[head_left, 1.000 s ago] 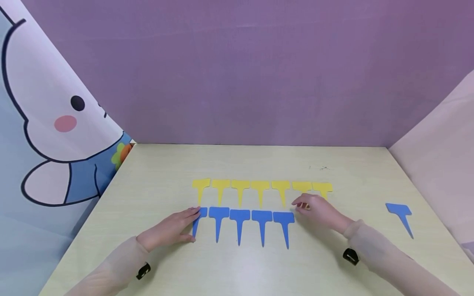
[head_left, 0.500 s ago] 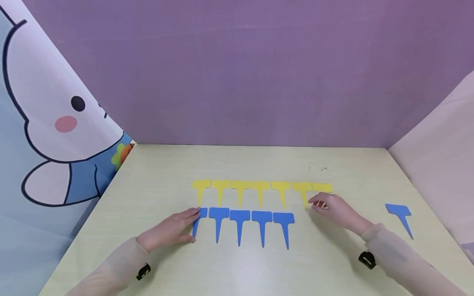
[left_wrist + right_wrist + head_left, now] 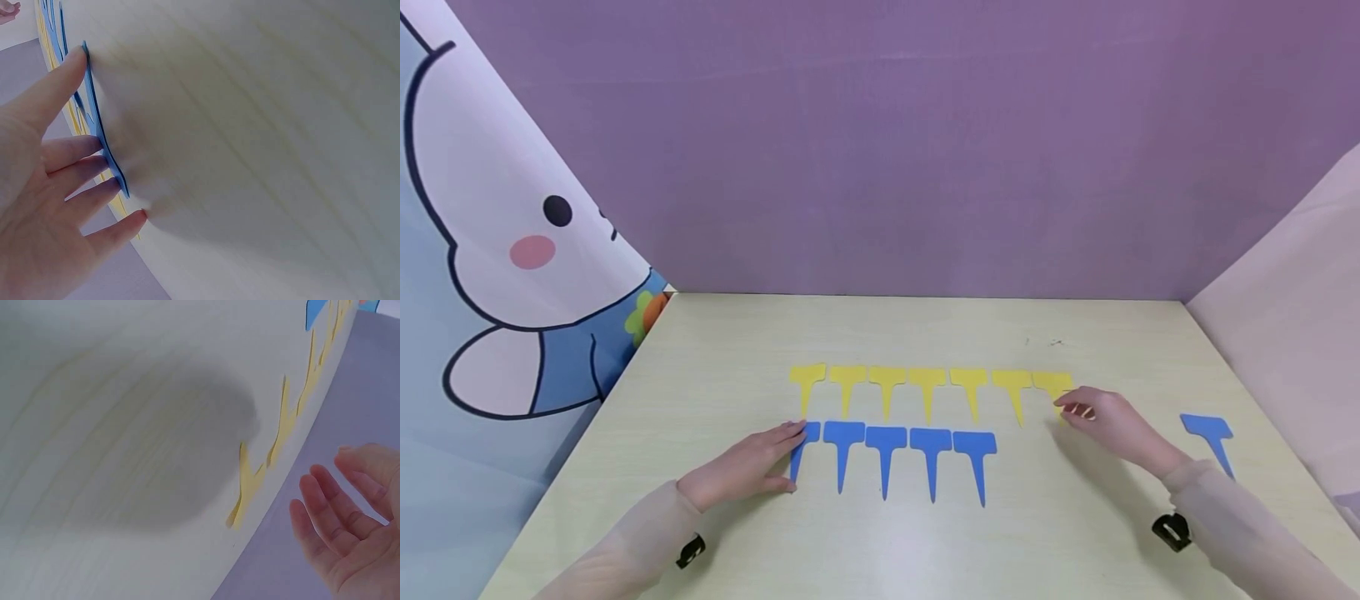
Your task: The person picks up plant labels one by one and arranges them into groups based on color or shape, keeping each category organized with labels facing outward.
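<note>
Seven-odd yellow T-shaped plant labels lie in a row across the table, the rightmost yellow label [image 3: 1051, 381] partly behind my right hand [image 3: 1108, 425]. That hand hovers with fingers loosely bent and holds nothing; the right wrist view shows it apart from the end yellow label [image 3: 247, 487]. Nearer to me runs a row of several blue plant labels [image 3: 886, 436]. My left hand [image 3: 748, 462] rests on the leftmost blue label [image 3: 813, 431], covering part of it. Its fingertips press along that blue label [image 3: 99, 119] in the left wrist view, fingers extended.
A lone blue label [image 3: 1208, 426] lies tilted at the right of the pale wooden table [image 3: 880, 325]. Behind the table stands a purple backdrop [image 3: 895, 167]. A cartoon-printed sheet [image 3: 497, 358] borders the left side, a pale sheet [image 3: 1292, 333] the right.
My right hand has moved to the right along the yellow row, from the second-last label to the last one, uncovering labels behind it. The left hand has stayed in place.
</note>
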A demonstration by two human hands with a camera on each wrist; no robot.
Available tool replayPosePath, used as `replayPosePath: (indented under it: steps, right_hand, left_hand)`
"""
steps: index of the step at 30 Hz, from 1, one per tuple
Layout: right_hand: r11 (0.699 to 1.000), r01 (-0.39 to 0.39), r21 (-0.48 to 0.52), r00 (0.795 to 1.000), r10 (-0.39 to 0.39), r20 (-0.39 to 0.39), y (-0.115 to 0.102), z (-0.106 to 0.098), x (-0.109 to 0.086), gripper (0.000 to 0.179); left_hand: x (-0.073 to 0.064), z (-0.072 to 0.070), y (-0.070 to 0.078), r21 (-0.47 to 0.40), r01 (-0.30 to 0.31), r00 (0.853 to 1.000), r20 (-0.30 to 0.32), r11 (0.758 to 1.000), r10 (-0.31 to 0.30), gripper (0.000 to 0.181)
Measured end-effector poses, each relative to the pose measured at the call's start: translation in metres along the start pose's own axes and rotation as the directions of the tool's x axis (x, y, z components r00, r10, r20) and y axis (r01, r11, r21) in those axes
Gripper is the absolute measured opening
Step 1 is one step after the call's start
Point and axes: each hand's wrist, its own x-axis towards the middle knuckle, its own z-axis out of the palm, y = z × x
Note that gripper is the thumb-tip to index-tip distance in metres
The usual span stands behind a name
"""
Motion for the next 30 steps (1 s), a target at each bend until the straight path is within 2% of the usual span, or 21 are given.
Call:
replayPosePath:
  steps: [4,11,30]
  right_hand:
    - [1.0,-0.005,-0.011,1.0,0.005,-0.025,0.006,-0.005,-0.004,0.018]
    - [0.995,-0.091,-0.046,0.996,0.091,-0.005,0.018,-0.016,-0.013,0.019]
    - [0.983,-0.173,-0.055,0.979,0.165,-0.12,0.062,-0.044,-0.044,0.018]
  left_hand:
    - [0.0,0.0,0.0,-0.003,0.004,1.0,0.0,1.0,-0.004,0.072]
    - [-0.001,0.0,0.0,-0.016,-0.001,1.0,-0.01,1.0,0.001,0.072]
    - [0.0,0.001,-0.001,-0.017,0.007,1.0,0.002,1.0,-0.007,0.072]
